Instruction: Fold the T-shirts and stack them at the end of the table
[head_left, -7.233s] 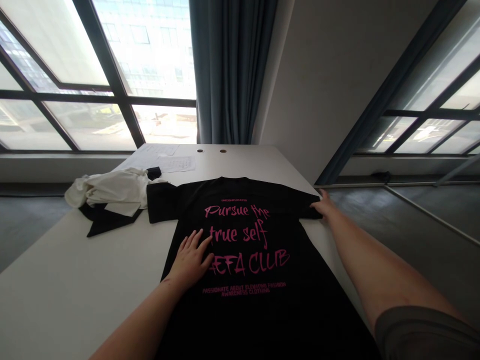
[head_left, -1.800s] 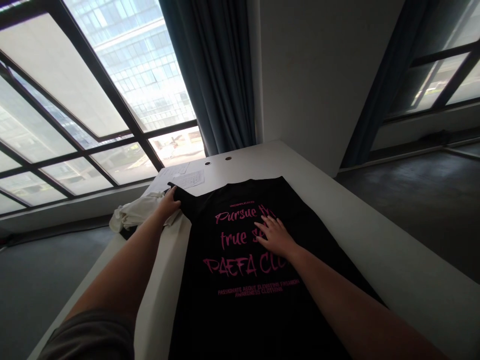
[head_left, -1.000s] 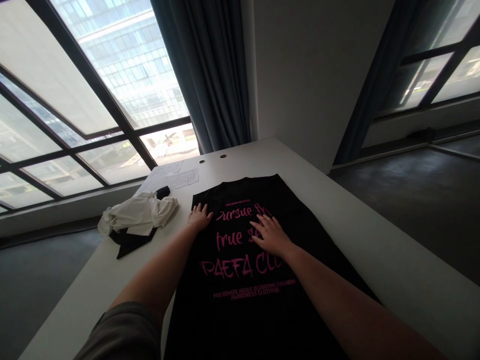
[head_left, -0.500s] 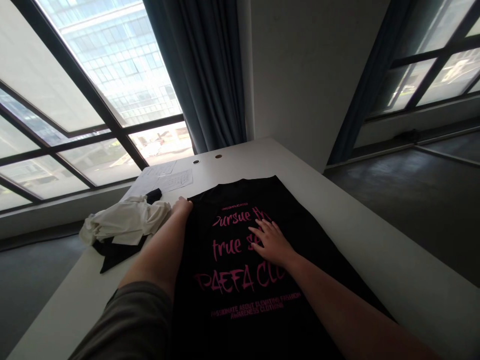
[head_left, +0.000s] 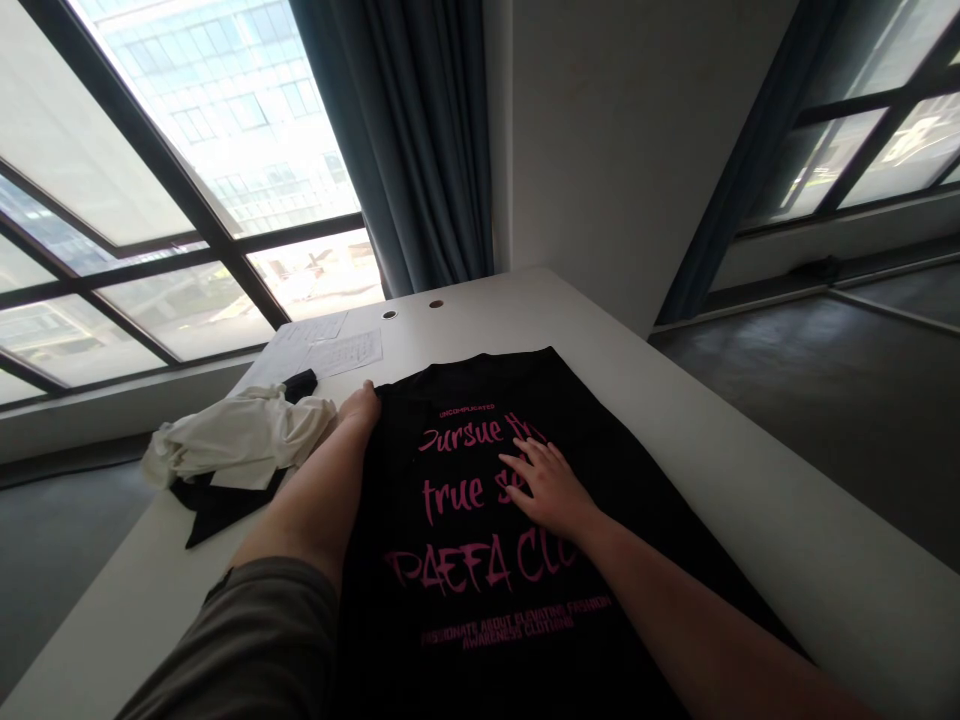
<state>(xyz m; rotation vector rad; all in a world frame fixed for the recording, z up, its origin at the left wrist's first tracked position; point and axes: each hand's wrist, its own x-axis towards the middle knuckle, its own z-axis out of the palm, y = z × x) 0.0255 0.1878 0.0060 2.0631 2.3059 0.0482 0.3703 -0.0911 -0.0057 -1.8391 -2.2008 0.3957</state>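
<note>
A crumpled white garment [head_left: 232, 435] lies at left, then the left hand [head_left: 360, 408] meets the black T-shirt [head_left: 450, 530] at its shoulder edge — whether the hidden fingers grip, I can't tell. The shirt stretches lengthwise along the table [head_left: 525, 305], collar [head_left: 487, 357] pointing away from the person; both sleeves look tucked in, the body's length unfolded — and the right hand [head_left: 551, 490] rests there, fingers spread.

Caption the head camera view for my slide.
Left hand at the upper corner of a black shirt, right hand spread on its pink lettering.
</note>
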